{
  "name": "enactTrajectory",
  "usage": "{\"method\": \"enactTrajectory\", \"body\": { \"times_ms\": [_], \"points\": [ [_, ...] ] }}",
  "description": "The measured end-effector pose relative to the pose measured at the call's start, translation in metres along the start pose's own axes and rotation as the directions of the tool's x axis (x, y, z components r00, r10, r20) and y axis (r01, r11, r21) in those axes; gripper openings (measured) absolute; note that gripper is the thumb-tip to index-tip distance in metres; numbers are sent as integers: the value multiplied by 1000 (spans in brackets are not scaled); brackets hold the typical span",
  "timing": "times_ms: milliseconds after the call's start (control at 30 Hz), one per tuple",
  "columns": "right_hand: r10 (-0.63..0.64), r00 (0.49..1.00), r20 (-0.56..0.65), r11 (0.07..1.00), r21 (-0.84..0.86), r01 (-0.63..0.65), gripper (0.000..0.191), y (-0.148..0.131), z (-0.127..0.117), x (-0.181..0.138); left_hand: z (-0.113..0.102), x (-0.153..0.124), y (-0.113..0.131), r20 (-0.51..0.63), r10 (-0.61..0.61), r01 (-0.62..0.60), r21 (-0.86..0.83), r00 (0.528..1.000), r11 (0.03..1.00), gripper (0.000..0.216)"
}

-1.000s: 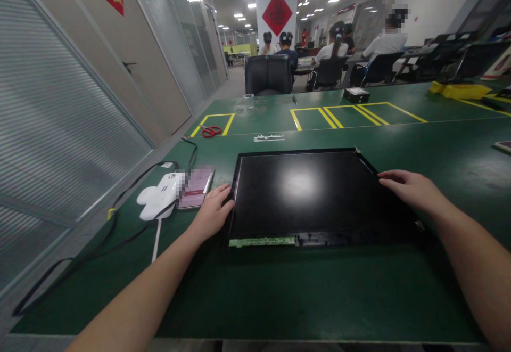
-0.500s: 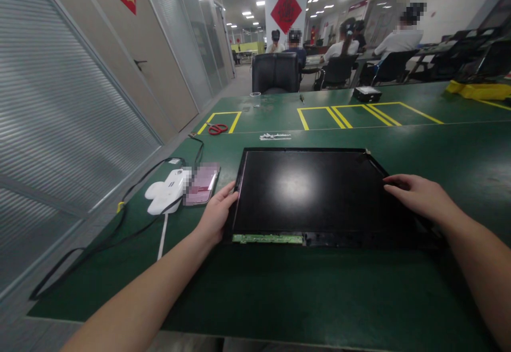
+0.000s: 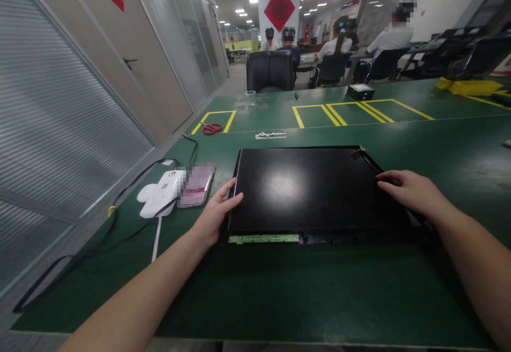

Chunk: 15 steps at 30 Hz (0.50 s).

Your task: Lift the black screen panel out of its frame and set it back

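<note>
A black LCD screen panel lies face up over a black frame on the green table. A green circuit strip runs along the near edge at the left. My left hand grips the left edge, thumb over the panel's face and fingers at its side. At the right edge, my right hand has thumb and fingers closed together on the border; whether they pinch the panel or the frame is hidden. A small light tab shows at the far right corner.
Left of the panel lie a phone, a white charger-like device and a black cable. Beyond are white strips, red scissors, a clear cup and a small black box. Several people sit in the background.
My left thumb has moved further onto the panel. The panel has shifted left over the frame, covering its left border and exposing more at the far right. The whole view has also shifted slightly.
</note>
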State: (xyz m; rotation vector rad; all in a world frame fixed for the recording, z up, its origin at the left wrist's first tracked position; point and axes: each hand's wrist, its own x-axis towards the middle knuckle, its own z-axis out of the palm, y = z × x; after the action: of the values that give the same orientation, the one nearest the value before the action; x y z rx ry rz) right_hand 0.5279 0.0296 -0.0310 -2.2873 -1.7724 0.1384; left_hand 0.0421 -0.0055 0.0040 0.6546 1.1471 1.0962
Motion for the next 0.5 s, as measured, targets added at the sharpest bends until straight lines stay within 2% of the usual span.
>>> {"method": "enactTrajectory", "body": {
  "times_ms": [100,267,500],
  "points": [
    [-2,1000,-2,1000,10,2,45,0,0,0,-3,0,2,38,6,-9,56,999,998,92],
    [15,1000,25,999,31,-16,45,-5,-4,-2,-9,2,3,80,49,-55,79,996,995,84],
    [57,998,24,994,88,-58,49,-11,-7,-5,-11,2,5,151,101,-116,97,983,988,86]
  ]
}}
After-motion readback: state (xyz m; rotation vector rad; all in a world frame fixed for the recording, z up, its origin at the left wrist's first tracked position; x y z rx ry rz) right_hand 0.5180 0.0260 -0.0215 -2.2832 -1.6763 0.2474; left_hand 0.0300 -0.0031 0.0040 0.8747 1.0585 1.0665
